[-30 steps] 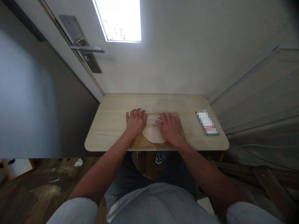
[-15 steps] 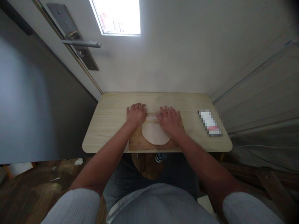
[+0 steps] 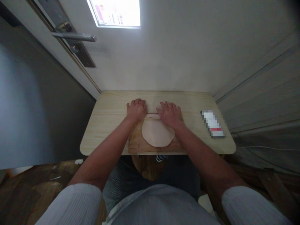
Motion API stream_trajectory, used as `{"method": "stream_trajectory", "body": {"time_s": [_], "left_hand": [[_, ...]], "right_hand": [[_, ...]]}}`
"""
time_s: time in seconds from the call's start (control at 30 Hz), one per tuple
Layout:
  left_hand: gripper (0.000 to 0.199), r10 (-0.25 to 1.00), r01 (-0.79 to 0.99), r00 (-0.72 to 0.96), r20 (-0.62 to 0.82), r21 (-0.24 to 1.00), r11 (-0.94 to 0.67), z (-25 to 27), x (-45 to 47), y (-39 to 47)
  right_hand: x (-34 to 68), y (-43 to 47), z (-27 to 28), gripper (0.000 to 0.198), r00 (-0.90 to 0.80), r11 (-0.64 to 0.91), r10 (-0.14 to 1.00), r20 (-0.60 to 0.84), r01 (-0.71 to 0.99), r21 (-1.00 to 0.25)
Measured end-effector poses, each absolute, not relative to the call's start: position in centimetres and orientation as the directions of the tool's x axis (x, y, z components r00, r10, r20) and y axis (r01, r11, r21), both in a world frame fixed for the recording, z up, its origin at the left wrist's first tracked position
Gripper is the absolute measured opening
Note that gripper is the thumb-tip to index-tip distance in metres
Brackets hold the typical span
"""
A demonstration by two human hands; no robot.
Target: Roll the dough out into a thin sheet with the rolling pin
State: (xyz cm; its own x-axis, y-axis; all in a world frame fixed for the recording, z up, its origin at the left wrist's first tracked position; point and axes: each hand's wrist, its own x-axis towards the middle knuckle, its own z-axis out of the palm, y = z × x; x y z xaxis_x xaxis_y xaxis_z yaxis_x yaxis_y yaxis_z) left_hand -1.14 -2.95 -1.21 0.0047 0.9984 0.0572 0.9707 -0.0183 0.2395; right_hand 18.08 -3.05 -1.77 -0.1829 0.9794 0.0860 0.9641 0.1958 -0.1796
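Observation:
A round, flat sheet of pale dough [image 3: 158, 133] lies on a wooden board [image 3: 137, 146]. Across the dough's far edge runs a pale rolling pin [image 3: 152, 116], seen only in the gap between my hands; its ends are hidden beneath them. My left hand [image 3: 136, 110] rests palm down over the pin's left part, fingers stretched forward. Over the right part lies my right hand [image 3: 170, 114], also palm down, its fingers spread and a small white speck on its back. Neither hand wraps its fingers round the pin, as far as I can see.
The board sits at the front edge of a small light-wood table [image 3: 103, 125]. A phone-like object [image 3: 212, 124], blurred by pixels, lies at the right. Behind the table stands a white door with a metal handle [image 3: 75, 37]. A grey panel [image 3: 47, 109] is at the left.
The view has tilted and shifted slightly. Both hands and the rolling pin stay at the dough's far edge, with a bit more of the dough showing in front of them.

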Motion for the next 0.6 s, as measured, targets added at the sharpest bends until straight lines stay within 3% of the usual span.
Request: {"method": "stream_trajectory", "body": {"time_s": [0.4, 0.6], "left_hand": [[0.040, 0.998, 0.982, -0.001, 0.065, 0.188, -0.012, -1.1, -1.1, -1.4], [0.041, 0.996, 0.978, -0.002, 0.087, 0.207, -0.017, -1.1, -0.9, -2.3]], "right_hand": [[18.0, -1.0, -1.4, 0.055, -0.198, 0.198, 0.980, 0.020, 0.962, -0.187], [18.1, -2.3, -1.4, 0.053, -0.206, 0.214, 0.976, 0.064, 0.960, -0.182]]}}
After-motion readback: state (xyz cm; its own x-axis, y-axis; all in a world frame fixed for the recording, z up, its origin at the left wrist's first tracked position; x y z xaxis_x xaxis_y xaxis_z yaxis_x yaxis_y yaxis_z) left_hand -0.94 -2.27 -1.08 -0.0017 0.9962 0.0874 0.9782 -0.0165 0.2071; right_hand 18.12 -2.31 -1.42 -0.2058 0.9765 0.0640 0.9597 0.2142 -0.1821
